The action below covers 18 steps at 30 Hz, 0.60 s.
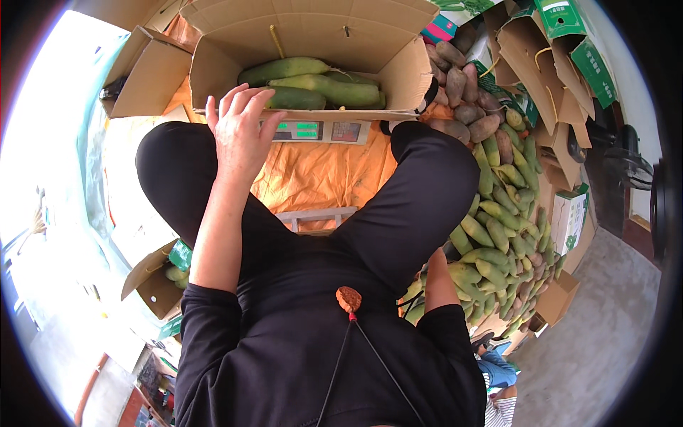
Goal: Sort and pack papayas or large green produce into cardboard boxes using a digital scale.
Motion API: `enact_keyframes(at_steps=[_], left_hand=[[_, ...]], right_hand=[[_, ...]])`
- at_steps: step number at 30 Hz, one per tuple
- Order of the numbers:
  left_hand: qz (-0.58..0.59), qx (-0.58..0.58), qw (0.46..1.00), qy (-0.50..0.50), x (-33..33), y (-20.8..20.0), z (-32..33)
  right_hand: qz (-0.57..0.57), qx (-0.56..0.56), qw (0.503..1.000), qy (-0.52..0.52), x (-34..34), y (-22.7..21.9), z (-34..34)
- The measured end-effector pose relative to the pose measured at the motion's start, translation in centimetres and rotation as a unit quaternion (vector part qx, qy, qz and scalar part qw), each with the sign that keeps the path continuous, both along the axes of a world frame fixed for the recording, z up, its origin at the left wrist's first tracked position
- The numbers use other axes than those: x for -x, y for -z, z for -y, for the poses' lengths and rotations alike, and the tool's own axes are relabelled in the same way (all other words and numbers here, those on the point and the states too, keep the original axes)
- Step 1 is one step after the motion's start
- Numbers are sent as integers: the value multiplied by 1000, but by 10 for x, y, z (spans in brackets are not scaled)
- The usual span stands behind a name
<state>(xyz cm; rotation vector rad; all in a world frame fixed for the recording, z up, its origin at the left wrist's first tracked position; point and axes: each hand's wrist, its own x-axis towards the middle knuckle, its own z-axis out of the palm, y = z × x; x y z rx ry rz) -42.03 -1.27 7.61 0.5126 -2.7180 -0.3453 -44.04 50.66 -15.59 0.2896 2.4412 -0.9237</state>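
My left hand (242,128) reaches forward over my left knee, fingers apart, with the fingertips at the near rim of an open cardboard box (395,78). It holds nothing that I can see. Inside the box lie several long green radishes (331,88). A digital scale (302,131) with a lit green display shows under the near edge of the box. On the other side, my right forearm (439,281) goes down beside my right thigh, near a heap of green radishes (491,249). The fingers of that hand are hidden.
Reddish-brown roots (466,89) lie at the heap's far end. Open cartons (530,60) stand at the far right, another carton (149,75) at the far left. An orange sheet (324,174) covers the floor between my legs. Another person's striped clothing (501,407) shows at lower right.
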Motion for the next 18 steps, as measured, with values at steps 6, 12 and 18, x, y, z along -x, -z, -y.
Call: enact_keyframes(at_steps=[6, 12, 18], left_hand=[[11, 1, 1000, -15, -4, -2, 5], [17, -21, 999, -41, -5, -3, 6], [1, -28, 998, -54, -10, -1, 12]], right_hand=[[35, 104, 983, 148, -10, 27, 5], [74, 235, 933, 263, -19, 45, -27], [110, 355, 853, 366, 45, 89, 6]])
